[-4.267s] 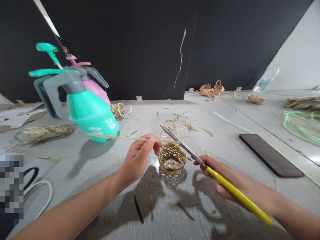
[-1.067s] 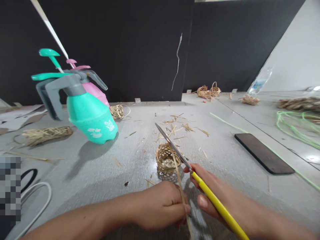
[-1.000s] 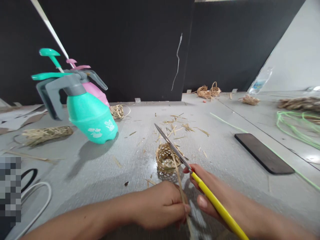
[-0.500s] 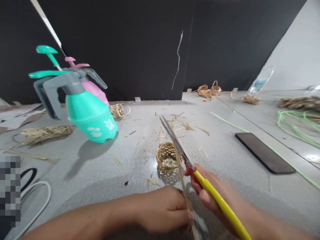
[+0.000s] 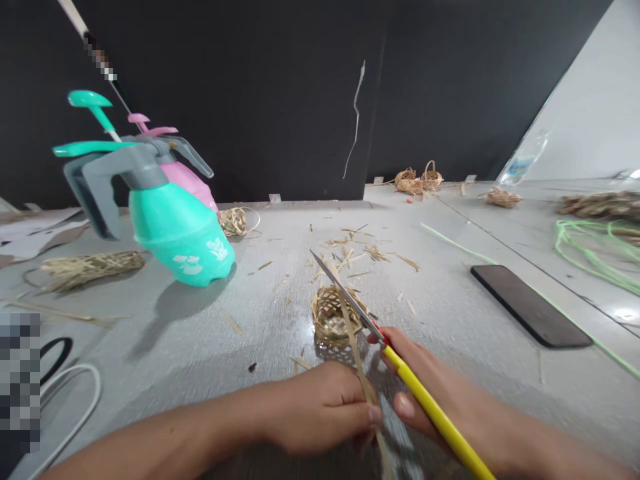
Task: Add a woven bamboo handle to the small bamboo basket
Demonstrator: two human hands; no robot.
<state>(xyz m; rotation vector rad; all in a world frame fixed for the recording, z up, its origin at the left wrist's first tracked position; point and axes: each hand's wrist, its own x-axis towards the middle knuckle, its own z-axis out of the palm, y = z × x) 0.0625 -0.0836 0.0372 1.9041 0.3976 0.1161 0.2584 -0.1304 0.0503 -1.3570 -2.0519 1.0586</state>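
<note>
The left hand point(image 5: 325, 417) is pinching a thin bamboo strip point(image 5: 356, 353) between thumb and fingers, its grip clenched on the strip's lower part near the near edge of the surface point(image 5: 210, 347). The strip is running up and away from the hand, crossing in front of a small woven basket point(image 5: 334, 317) that is sitting on the surface just beyond both hands. The right hand point(image 5: 430, 393) is grasping the yellow handles of a pair of scissors point(image 5: 380, 337), its grip closed around them; the blades are lying nearly together, pointing away to the left over the basket and meeting the strip beside it. Bamboo trimmings point(image 5: 357, 253) are lying scattered further toward the far edge. A teal spray bottle point(image 5: 170, 223) is standing toward the left side, with a pink one point(image 5: 187, 180) just behind it. A dark phone point(image 5: 530, 305) is lying flat toward the right edge, well apart from the hands.
</note>
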